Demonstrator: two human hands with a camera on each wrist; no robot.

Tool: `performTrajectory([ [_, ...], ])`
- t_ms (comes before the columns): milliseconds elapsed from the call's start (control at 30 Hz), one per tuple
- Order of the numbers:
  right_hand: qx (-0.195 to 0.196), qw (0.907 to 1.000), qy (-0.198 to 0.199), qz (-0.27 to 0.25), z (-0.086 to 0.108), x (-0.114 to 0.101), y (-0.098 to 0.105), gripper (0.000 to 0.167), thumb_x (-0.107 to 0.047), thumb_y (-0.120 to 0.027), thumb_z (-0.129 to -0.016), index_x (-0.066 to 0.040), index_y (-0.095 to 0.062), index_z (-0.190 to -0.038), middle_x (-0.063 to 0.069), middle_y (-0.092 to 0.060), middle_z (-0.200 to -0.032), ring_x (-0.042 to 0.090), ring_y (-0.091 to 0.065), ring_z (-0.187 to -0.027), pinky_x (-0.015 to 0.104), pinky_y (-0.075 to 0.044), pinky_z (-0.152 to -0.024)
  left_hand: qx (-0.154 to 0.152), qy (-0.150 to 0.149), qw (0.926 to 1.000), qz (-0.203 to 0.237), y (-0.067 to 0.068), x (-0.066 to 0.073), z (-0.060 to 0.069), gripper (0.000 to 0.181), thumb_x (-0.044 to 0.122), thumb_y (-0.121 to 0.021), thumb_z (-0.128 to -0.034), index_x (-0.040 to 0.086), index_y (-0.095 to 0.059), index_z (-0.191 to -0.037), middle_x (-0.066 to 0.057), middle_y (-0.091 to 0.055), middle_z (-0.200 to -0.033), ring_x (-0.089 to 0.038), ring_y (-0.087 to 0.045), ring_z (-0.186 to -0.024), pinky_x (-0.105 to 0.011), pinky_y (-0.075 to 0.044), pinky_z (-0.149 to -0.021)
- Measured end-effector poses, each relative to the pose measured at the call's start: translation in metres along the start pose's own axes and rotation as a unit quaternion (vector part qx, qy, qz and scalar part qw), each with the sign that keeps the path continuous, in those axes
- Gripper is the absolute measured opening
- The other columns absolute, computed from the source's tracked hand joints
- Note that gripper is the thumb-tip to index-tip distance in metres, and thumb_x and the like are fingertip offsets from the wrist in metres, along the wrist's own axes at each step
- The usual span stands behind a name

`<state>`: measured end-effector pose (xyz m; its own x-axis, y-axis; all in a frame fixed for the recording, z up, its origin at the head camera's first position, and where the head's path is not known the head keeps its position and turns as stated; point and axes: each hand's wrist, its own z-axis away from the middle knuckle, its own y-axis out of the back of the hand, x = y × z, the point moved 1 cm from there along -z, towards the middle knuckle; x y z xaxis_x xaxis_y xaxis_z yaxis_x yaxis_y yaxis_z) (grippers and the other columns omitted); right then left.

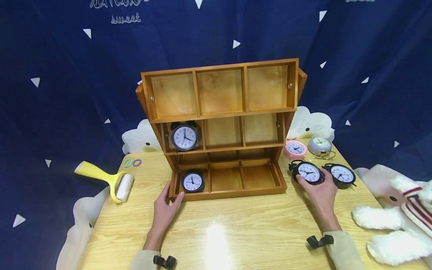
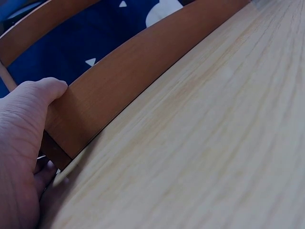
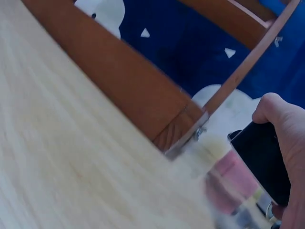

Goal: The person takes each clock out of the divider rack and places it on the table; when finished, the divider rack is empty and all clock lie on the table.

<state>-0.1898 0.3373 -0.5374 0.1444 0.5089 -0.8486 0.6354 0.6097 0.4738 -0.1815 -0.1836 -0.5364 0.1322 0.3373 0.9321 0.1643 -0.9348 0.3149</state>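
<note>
At the right of the table, my right hand (image 1: 322,195) grips a black alarm clock (image 1: 308,173) with a white face, thumb and fingers on opposite sides. The right wrist view shows that clock (image 3: 263,155) edge-on, tilted and raised above the tabletop. My left hand (image 1: 164,210) holds the front left corner of a three-tier wooden shelf (image 1: 233,194). In the left wrist view its thumb lies over the front board (image 2: 109,81) and the fingers reach round the side. One black clock (image 1: 192,182) lies in the bottom left compartment; another (image 1: 185,137) stands in the middle tier's left compartment.
Right of the held clock lies another black alarm clock (image 1: 342,174). Behind are a pink clock (image 1: 295,149) and a grey one (image 1: 320,146). A yellow lint roller (image 1: 98,173) and two hair ties (image 1: 128,162) lie left. White plush legs (image 1: 378,218) reach over the right edge.
</note>
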Motion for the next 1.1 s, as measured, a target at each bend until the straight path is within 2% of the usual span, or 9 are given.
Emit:
performTrajectory([
  [100,-0.002,0.9999,-0.001,0.013,-0.002,0.01,-0.003,0.091,-0.031,-0.092,-0.076,0.004,-0.049,-0.148,0.034,-0.058,-0.139,0.049,-0.054,-0.128,0.059,-0.043,-0.108,-0.003,0.001,1.0,-0.001,0.0,-0.001,0.001,0.074,0.014,-0.079,-0.0945,-0.006,-0.042,-0.156,-0.029,-0.056,-0.146,-0.035,-0.062,-0.125,-0.015,-0.05,-0.097],
  [267,-0.006,0.9997,0.001,0.025,-0.005,0.022,-0.007,0.091,-0.03,-0.092,-0.076,0.007,-0.048,-0.147,0.036,-0.058,-0.138,0.052,-0.053,-0.127,0.06,-0.042,-0.106,-0.001,-0.001,1.0,0.006,0.0,-0.001,0.003,0.074,0.012,-0.08,-0.0938,-0.006,-0.042,-0.155,-0.028,-0.06,-0.143,-0.033,-0.064,-0.115,-0.019,-0.055,-0.092],
  [633,-0.011,0.9994,0.003,0.031,-0.014,0.031,-0.011,0.09,-0.029,-0.091,-0.077,0.005,-0.047,-0.149,0.035,-0.057,-0.139,0.052,-0.051,-0.128,0.062,-0.041,-0.108,0.003,-0.004,1.0,-0.005,0.0,0.0,0.002,0.074,0.012,-0.079,-0.0941,-0.006,-0.042,-0.155,-0.027,-0.063,-0.139,-0.029,-0.064,-0.105,-0.026,-0.057,-0.085],
  [900,-0.016,0.9993,0.017,0.03,-0.018,0.037,-0.014,0.09,-0.031,-0.091,-0.077,0.004,-0.047,-0.149,0.034,-0.057,-0.139,0.05,-0.052,-0.128,0.062,-0.041,-0.107,0.012,-0.002,0.9998,-0.015,-0.001,0.003,0.001,0.072,0.011,-0.08,-0.0935,-0.006,-0.044,-0.154,-0.024,-0.069,-0.123,-0.017,-0.06,-0.088,-0.019,-0.053,-0.076],
  [967,-0.017,0.9992,0.018,0.032,-0.019,0.038,-0.014,0.091,-0.031,-0.09,-0.078,0.004,-0.046,-0.149,0.034,-0.057,-0.14,0.05,-0.052,-0.128,0.062,-0.041,-0.107,0.013,-0.004,0.9998,-0.016,-0.001,0.0,0.0,0.072,0.011,-0.08,-0.0934,-0.006,-0.044,-0.154,-0.024,-0.069,-0.124,-0.014,-0.059,-0.087,-0.018,-0.052,-0.075],
  [1100,-0.02,0.9989,0.021,0.037,-0.021,0.04,-0.014,0.092,-0.03,-0.089,-0.079,0.005,-0.044,-0.151,0.035,-0.054,-0.142,0.053,-0.05,-0.13,0.063,-0.04,-0.109,0.019,-0.004,0.9998,-0.009,-0.005,-0.021,-0.005,0.074,0.012,-0.08,-0.0934,-0.003,-0.044,-0.156,-0.023,-0.068,-0.128,-0.015,-0.06,-0.089,-0.017,-0.051,-0.076],
])
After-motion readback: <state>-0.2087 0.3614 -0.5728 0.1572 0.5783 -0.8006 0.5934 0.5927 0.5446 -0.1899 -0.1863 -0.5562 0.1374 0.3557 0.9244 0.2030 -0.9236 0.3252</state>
